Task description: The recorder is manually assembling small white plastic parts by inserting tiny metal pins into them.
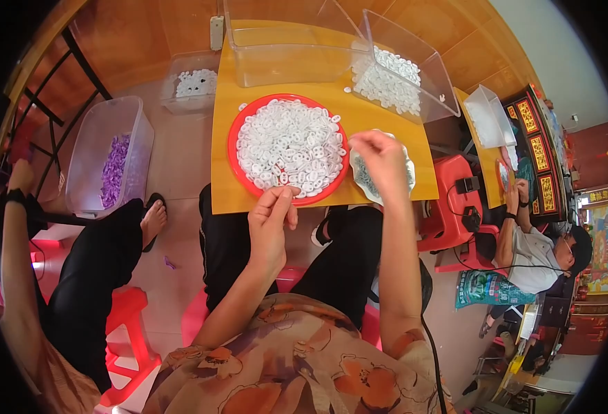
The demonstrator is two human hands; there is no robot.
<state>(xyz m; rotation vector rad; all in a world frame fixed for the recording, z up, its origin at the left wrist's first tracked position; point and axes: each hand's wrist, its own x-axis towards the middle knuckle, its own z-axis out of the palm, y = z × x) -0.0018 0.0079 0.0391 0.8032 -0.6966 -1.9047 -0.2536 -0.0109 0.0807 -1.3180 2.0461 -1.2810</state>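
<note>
2 hands sorting small white plastic pieces at a low yellow table.

The yellow table (pixel 387 190) sits close over the person's knees, so everything lies within a short reach. At its far edge 2 clear bins (pixel 297 52) stand open, the right one tipped toward the person with white pieces showing inside. The red plate (pixel 233 141) rests at the near edge, heaped with white pieces (pixel 287 141), probably spread flat so single ones are easy to pick out. Just beside it on the right is a small white dish (pixel 409 172) holding greyish bits. The right hand (pixel 383 162) hovers over that dish, fingers bunched and pointing down; what they pinch I cannot tell. The left hand (pixel 271 221) is at the plate's near rim, fingertips pressed together on a white piece.
</note>
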